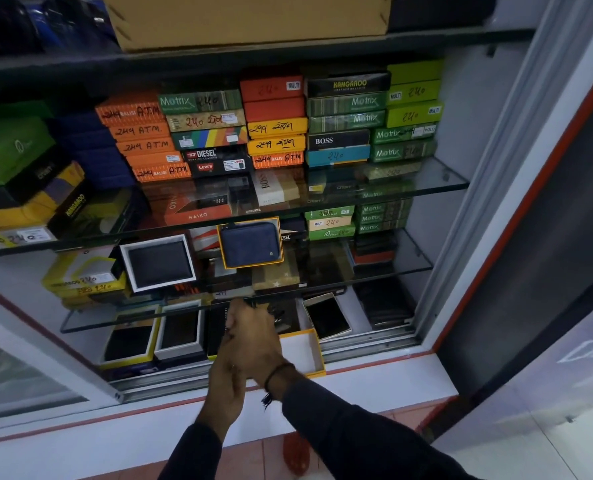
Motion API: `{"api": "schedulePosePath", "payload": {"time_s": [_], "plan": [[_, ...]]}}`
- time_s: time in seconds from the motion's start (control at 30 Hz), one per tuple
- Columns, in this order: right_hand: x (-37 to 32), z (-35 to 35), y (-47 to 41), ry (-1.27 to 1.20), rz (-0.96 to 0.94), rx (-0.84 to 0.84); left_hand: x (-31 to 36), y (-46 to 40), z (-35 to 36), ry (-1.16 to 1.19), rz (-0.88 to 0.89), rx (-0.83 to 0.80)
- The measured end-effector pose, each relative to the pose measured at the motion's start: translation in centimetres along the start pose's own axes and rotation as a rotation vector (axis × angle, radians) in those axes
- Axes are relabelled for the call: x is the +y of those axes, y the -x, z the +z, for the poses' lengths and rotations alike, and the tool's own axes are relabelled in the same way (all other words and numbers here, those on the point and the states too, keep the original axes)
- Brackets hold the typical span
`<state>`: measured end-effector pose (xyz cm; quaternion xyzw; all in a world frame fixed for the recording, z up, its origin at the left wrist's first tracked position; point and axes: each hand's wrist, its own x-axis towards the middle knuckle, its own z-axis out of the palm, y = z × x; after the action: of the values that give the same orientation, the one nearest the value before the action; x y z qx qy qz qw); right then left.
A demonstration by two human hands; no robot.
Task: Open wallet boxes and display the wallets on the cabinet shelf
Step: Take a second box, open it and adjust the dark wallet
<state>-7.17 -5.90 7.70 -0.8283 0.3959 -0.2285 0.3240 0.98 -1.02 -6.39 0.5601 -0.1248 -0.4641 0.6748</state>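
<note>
Reaching into the cabinet, both hands are working at the bottom shelf. Above that shelf, closed boxes are stacked high; just over it, a blue wallet is standing displayed in its orange box. Right hand is curling fingers around something dark on that shelf, can't tell what. Left hand is hanging loose, holding nothing. Risk: knuckles are crowding the glass edge directly above, so lifting fast could tip the displays.
</note>
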Motion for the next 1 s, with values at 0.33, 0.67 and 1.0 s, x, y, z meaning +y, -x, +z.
{"api": "schedulePosePath", "payload": {"time_s": [0.33, 0.67, 1.0], "plan": [[7.5, -10.4, -3.8, -0.55, 0.356, -0.266, 3.9, 1.6, -2.7, 0.38, -0.106, -0.04], [12.0, -6.0, -0.2, -1.27, 0.529, -0.355, 3.2, 2.3, 3.0, 0.374, -0.153, -0.374], [15.8, -5.3, 1.0, -1.071, 0.728, -0.358, 4.4, 0.9, 0.1, -0.026, -0.088, -0.43]]}}
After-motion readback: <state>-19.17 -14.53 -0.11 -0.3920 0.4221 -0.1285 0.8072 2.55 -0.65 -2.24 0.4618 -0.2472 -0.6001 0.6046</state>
